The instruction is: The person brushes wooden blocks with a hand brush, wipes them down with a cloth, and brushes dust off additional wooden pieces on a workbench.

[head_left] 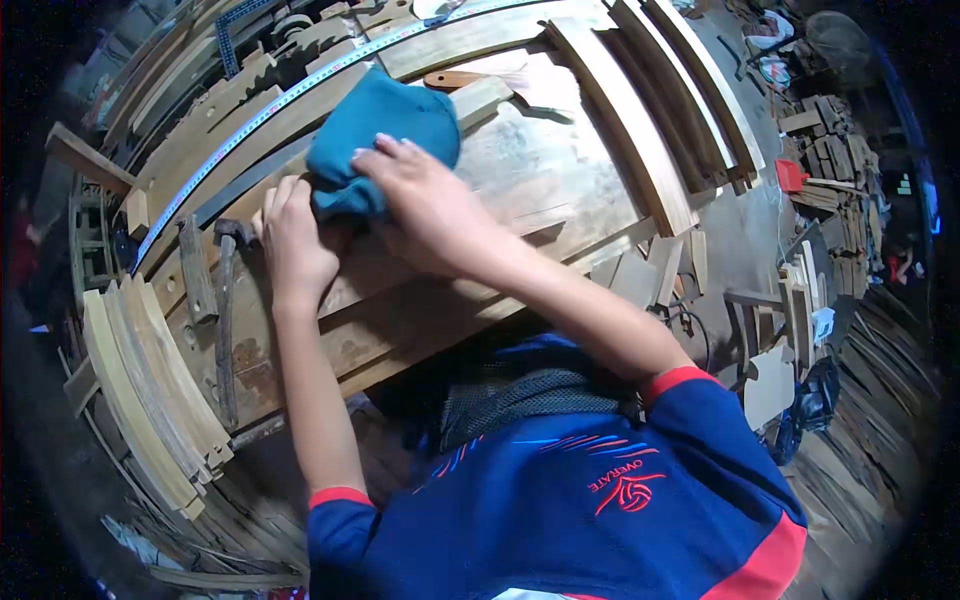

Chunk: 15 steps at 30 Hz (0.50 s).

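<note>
A crumpled teal cloth (395, 120) lies bunched on the wooden workbench (350, 360). My right hand (425, 190) presses onto its near side, the fingers bent and gripping the fabric. At the cloth's lower left edge is my left hand (297, 235), its fingers curled closed; whatever they hold is hidden behind them. Left of that hand lies a hammer (227, 310), with its head toward the far side. A strip of wood (480, 100) sticks out from under the cloth on the right, close to a tool with a brown wooden handle (452, 79).
A measuring tape (290, 95) stretches in an arc along the far side of the bench. Curved wooden pieces (625, 130) lie at the right, with more curved strips (150, 380) at the left edge. Scrap wood (830, 145) is piled on the floor.
</note>
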Available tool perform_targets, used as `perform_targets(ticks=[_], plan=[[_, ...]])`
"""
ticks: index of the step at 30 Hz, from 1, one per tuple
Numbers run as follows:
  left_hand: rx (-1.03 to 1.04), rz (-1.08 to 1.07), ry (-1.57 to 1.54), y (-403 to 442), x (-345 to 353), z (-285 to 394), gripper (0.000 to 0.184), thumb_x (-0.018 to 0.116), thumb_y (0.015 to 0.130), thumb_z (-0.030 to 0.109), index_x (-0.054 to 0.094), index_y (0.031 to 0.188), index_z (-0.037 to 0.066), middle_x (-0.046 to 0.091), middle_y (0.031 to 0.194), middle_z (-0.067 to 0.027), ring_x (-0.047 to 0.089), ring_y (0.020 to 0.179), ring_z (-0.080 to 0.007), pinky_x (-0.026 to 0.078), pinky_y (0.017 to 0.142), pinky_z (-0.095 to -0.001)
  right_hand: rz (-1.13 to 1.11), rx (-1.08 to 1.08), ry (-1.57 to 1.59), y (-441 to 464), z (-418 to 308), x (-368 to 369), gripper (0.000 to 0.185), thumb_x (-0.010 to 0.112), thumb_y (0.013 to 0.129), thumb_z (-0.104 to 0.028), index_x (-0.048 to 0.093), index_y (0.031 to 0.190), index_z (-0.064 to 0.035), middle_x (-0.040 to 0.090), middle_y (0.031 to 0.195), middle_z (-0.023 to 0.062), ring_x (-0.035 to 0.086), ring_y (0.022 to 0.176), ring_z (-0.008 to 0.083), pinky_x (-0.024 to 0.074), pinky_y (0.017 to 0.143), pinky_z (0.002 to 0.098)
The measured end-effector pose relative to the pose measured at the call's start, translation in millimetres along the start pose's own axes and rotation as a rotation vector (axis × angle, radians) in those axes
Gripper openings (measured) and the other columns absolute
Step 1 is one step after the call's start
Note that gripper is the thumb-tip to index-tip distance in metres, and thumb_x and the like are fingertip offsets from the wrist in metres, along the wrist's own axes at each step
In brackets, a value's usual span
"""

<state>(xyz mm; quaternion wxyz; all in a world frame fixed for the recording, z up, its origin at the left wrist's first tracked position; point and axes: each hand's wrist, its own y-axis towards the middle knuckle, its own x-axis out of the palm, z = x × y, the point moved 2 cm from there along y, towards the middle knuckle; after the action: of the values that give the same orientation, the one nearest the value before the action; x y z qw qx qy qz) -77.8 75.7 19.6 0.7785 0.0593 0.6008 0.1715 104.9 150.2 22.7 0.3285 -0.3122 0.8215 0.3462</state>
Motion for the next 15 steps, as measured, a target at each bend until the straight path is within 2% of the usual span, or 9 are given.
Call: perform_targets(ticks=[2,3,4,5,6,7,10,14,15], plan=[[-0.087,0.005,-0.054,3.3,3.8,3.2,0.041,0.079,0.076,0.016,0.068,0.113,0.006,0.065,0.115,-0.0114,0.058,0.118,-0.0328,0.04,0.103,-0.0462,0.037,0.154,-0.074,-8.4,13.3,-24.0,0.064,0.075,0.083,-0.009,0.053,0.143,-0.0051,0.055,0.145,0.0288,0.049,0.14,0.0442,0.0419,0.117,0.0503],[-0.099,-0.024,-0.088,3.7,-3.7,10.3,0.04,0.084,0.078,0.024,0.071,0.113,0.009,0.066,0.115,-0.0104,0.059,0.117,-0.0307,0.041,0.103,-0.0452,0.095,0.165,-0.103,-15.4,24.9,-36.0,0.061,0.076,0.085,-0.01,0.054,0.141,-0.0041,0.057,0.143,0.028,0.052,0.137,0.0448,0.0426,0.116,0.0504],[-0.094,0.005,-0.082,3.7,-4.5,11.3,0.045,0.087,0.077,0.034,0.072,0.112,0.01,0.066,0.112,-0.0108,0.062,0.113,-0.0316,0.044,0.1,-0.046,0.178,0.206,-0.102,-21.2,41.9,-44.1,0.058,0.074,0.087,-0.009,0.054,0.141,-0.0043,0.059,0.143,0.0262,0.053,0.136,0.0449,0.0433,0.115,0.0496],[-0.129,-0.007,-0.14,4.7,-7.1,14.4,0.046,0.089,0.077,0.033,0.072,0.11,0.005,0.068,0.109,-0.0139,0.065,0.106,-0.0349,0.047,0.095,-0.0456,0.203,0.305,-0.183,-24.6,44.6,-57.7,0.056,0.072,0.088,-0.008,0.054,0.141,-0.0033,0.06,0.142,0.0243,0.054,0.135,0.0448,0.0414,0.116,0.0513],[-0.155,-0.019,-0.199,7.9,-9.3,17.1,0.047,0.09,0.077,0.032,0.072,0.108,0.001,0.07,0.106,-0.0169,0.067,0.1,-0.0383,0.051,0.09,-0.0452,0.24,0.273,-0.3,-26.1,51.2,-60.9,0.056,0.071,0.087,-0.006,0.054,0.14,-0.0015,0.059,0.143,0.0239,0.053,0.135,0.0447,0.0389,0.118,0.0529],[-0.096,0.029,-0.201,9.4,-7.8,18.0,0.047,0.092,0.076,0.031,0.072,0.105,-0.001,0.069,0.1,-0.0189,0.068,0.092,-0.0401,0.053,0.083,-0.0448,0.243,0.28,-0.334,-27.9,53.7,-56.7,0.057,0.072,0.086,-0.006,0.054,0.14,-0.0011,0.058,0.145,0.0233,0.051,0.137,0.0448,0.0374,0.119,0.0532],[-0.107,-0.017,-0.258,12.9,-4.7,15.8,0.041,0.089,0.077,0.023,0.072,0.106,-0.001,0.068,0.1,-0.019,0.068,0.094,-0.0392,0.053,0.084,-0.0437,0.201,0.233,-0.442,-31.5,46.4,-35.9,0.062,0.073,0.084,-0.005,0.053,0.142,-0.0014,0.056,0.149,0.0212,0.045,0.143,0.045,0.0352,0.121,0.0523],[-0.057,0.008,-0.271,9.8,-0.7,7.6,0.035,0.082,0.077,0.012,0.073,0.108,-0.001,0.067,0.098,-0.0188,0.068,0.092,-0.0378,0.053,0.084,-0.0426,0.058,-0.042,-0.196,-27.2,19.8,-11.2,0.067,0.075,0.081,-0.008,0.053,0.144,-0.0034,0.055,0.15,0.0174,0.042,0.146,0.0413,0.0327,0.122,0.0543],[-0.055,0.014,-0.271,9.9,0.0,7.4,0.035,0.081,0.077,0.011,0.073,0.109,-0.001,0.067,0.097,-0.0187,0.068,0.092,-0.0376,0.053,0.084,-0.0425,0.042,-0.04,-0.166,-27.0,17.7,-12.2,0.065,0.075,0.081,-0.007,0.054,0.143,-0.0045,0.057,0.149,0.016,0.043,0.147,0.0393,0.031,0.123,0.0551]])
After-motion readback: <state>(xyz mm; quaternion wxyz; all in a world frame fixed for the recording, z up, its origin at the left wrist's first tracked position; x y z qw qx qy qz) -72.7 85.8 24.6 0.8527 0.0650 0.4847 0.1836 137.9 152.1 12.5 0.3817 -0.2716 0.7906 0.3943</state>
